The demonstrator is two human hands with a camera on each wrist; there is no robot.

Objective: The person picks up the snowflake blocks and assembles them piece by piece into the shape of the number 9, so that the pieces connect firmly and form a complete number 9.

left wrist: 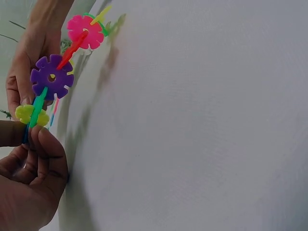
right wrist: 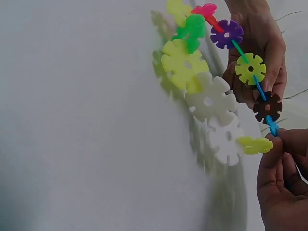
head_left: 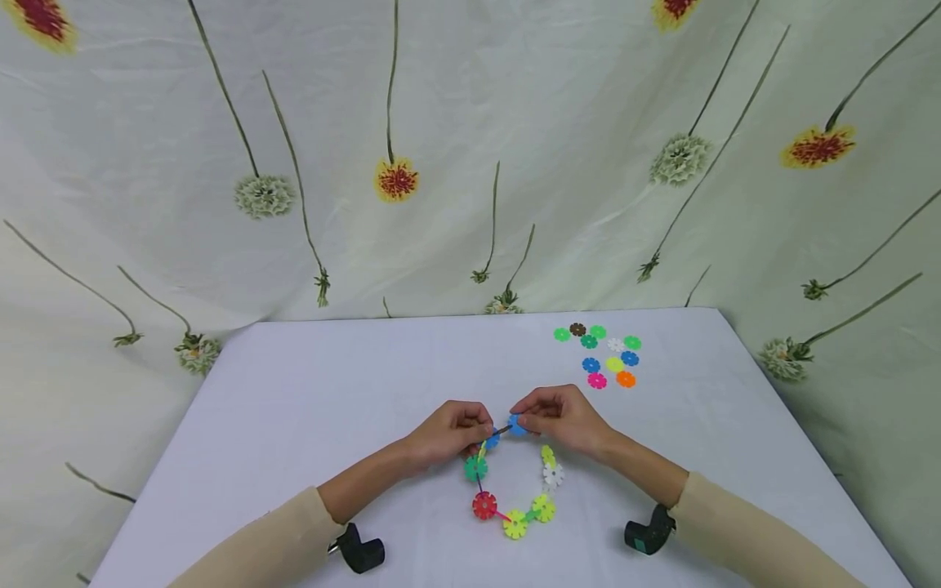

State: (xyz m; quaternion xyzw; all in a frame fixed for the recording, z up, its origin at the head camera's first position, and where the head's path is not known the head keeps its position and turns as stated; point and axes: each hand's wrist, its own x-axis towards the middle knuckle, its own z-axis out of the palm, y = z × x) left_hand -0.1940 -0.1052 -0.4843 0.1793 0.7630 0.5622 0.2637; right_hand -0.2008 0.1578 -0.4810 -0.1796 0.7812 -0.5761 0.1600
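Observation:
A chain of linked plastic flower discs curves in an almost closed ring between my hands and me. My left hand (head_left: 461, 426) pinches the chain at its far left, by a blue disc (head_left: 492, 439). Between thumb and fingers, my right hand (head_left: 562, 418) pinches another blue disc (head_left: 518, 424) at the chain's end. A brown disc (right wrist: 267, 108), seen nearly edge-on from the head, links the two. The other end, a yellow disc (head_left: 548, 456), hangs free below the right hand, beside a white disc (head_left: 554, 474). A red disc (head_left: 484, 505) is at the ring's near left.
Several loose flower discs in mixed colours, among them an orange disc (head_left: 626, 379), lie on the white-covered table (head_left: 353, 367) at the back right. A flower-print cloth (head_left: 456, 98) hangs behind. Black wrist cameras (head_left: 360, 549) sit by both sleeves.

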